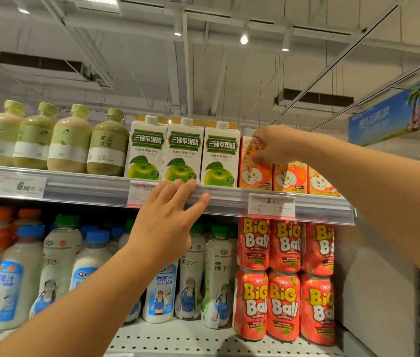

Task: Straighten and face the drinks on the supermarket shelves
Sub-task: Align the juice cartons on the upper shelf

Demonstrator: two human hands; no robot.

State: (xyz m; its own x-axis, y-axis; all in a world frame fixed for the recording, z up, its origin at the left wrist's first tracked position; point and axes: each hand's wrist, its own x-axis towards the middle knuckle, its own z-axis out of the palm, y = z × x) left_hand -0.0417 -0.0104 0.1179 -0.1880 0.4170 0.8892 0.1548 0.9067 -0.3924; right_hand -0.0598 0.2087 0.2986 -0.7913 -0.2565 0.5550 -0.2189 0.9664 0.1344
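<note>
My right hand (270,144) is up at two o'clock, fingers and thumb pinched on the top of the leftmost orange apple-juice carton (254,173) on the upper shelf (88,185). It stands taller than its two neighbours (304,177) at three o'clock, so I judge it is a stacked or lifted carton that I am squaring to the front edge. I grip it at the top because there a small twist should turn the whole face toward the aisle.

My left hand (167,222) is at dead centre, released, gripping nothing, fingers spread flat on the shelf's price rail just below the green apple-vinegar cartons (183,153). To my eye that is for balance while I reach high.

Those three vinegar cartons look faced, labels forward and touching side by side. The green tea bottles (49,140) at ten o'clock seem a little turned, some labels off-centre. Below, at five o'clock, the red Big Ball cans (281,279) sit stacked two high, fronts out.
</note>
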